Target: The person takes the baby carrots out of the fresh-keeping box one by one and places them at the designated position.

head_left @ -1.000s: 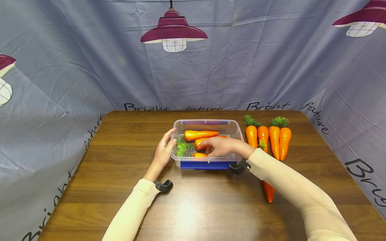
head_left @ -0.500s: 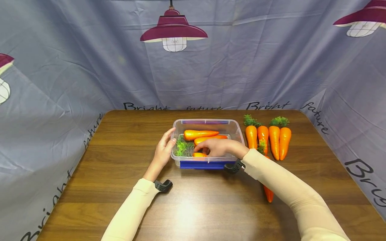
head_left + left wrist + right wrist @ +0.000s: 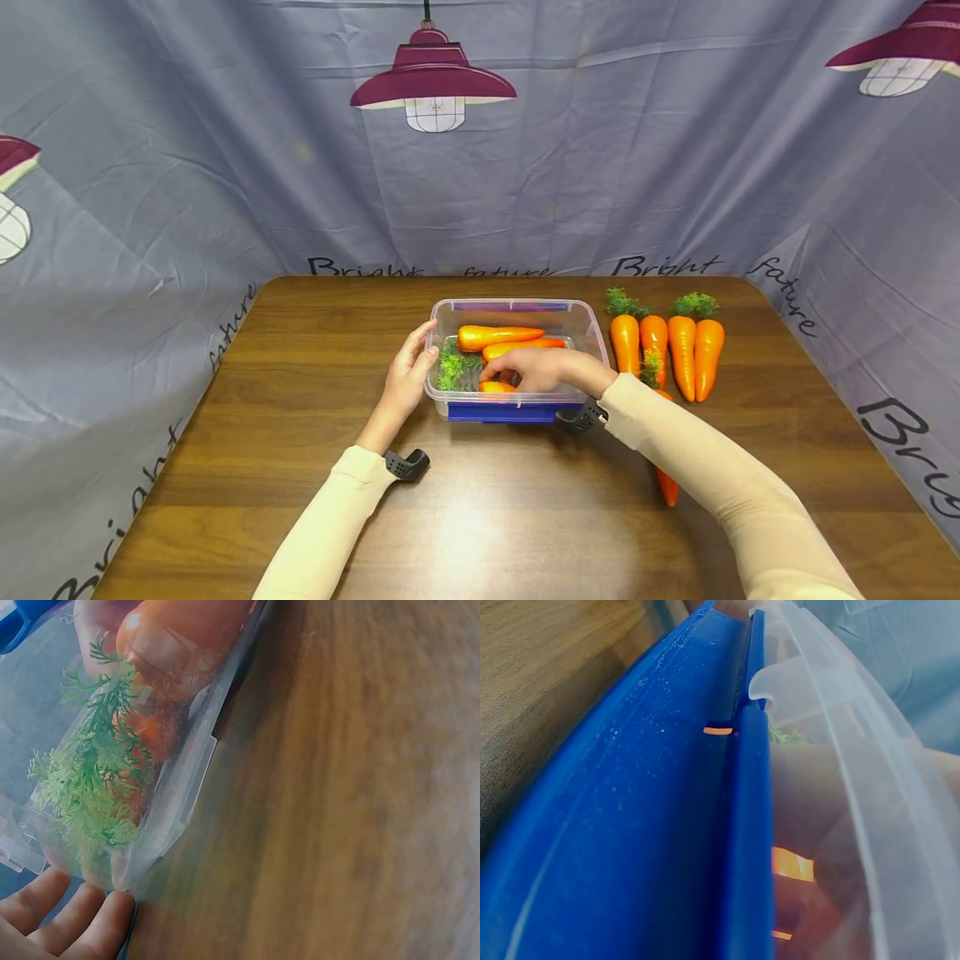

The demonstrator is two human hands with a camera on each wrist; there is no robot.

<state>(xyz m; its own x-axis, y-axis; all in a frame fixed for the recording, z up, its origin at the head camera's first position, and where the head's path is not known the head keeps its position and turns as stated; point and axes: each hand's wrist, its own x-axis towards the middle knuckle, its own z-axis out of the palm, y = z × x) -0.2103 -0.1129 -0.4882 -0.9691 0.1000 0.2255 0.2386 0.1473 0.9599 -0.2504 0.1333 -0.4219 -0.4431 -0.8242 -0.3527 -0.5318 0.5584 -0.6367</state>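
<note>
While the fingers of my left hand rest fairly straight against the left end of the clear box, it could skid on the table if I let go there and shove from the right. Just inside that end, green tops lie bunched, so a tug on one might drag its neighbours. The box stands open, its blue flap down on the near side, and three carrots show inside, thick ends left: the far carrot, the middle carrot and the near carrot, just behind the near wall. My right hand reaches in, fingers curled narrowly round the near carrot; how firmly, I cannot tell. It looks slick, so a loose pinch could lose it, and my dark wristband could catch the flap. Right of the box, four carrots lie side by side; the lone carrot nearer me, partly hidden by my sleeve, could roll if brushed.
</note>
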